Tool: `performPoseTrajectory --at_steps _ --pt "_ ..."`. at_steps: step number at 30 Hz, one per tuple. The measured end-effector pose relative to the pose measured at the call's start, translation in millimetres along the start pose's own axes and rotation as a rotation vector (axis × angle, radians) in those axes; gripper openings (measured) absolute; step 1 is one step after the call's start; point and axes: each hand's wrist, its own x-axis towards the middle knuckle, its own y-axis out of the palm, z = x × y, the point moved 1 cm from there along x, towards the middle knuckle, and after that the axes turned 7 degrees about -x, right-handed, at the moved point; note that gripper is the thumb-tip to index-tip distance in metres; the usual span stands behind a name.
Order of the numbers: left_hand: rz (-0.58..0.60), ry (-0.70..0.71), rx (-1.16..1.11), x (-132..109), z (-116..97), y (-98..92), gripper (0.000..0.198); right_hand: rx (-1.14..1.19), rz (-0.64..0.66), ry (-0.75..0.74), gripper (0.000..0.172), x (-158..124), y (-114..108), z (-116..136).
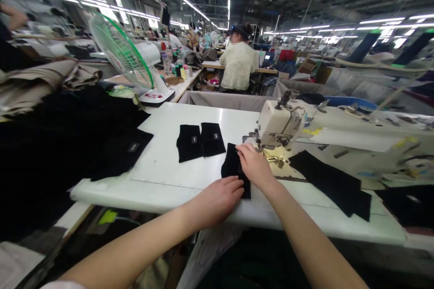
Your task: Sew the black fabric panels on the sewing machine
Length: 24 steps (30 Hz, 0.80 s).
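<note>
Item: black cloth piece (230,162), one, flat on the white worktable (162,119), just below and right of frame centre, partly covered by both hands.

Left hand (217,201): lower centre; fingers stretched forward and held together, resting over the lower part of the cloth piece. From where I stand I cannot tell whether they grip it or only press.

Right hand (256,167): right of centre; fingers bent, tips at the cloth's upper right edge. Whether they pinch the edge, I cannot tell.

Sewing machine (281,122): one, pale, its head just above and right of the right hand, body running to the right edge of the frame.

Labelled black panels (213,139): two, side by side near the middle of the frame, each bearing a small tag.

Dark strips (328,180): overlapping, lower right, lying aslant.

Black fabric heap (68,135): large, left side, one tag showing.

Fan (125,49): green-rimmed, upper left.

Co-worker (239,65): one, seated, pale top, upper centre, beyond the worktable.
</note>
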Motion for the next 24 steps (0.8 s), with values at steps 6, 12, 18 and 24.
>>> performPoseTrajectory --at_steps 6,12,18,24 --pt "-0.083 -0.069 -0.052 -23.3 -8.2 1.1 0.028 -0.148 0.091 0.094 0.023 31.4 12.4 25.1" --pt "-0.291 -0.121 0.004 -36.7 -9.3 -27.4 0.031 -0.244 0.017 0.036 0.023 45.7 -26.3 43.2" --pt "-0.27 -0.376 0.115 -4.0 52.9 -51.1 0.029 -0.244 -0.019 -0.071 0.025 138.6 -21.0 82.6" --pt "-0.004 -0.606 0.187 11.4 79.8 -34.2 0.016 -0.247 0.137 -0.14 0.029 173.4 34.3 91.8"
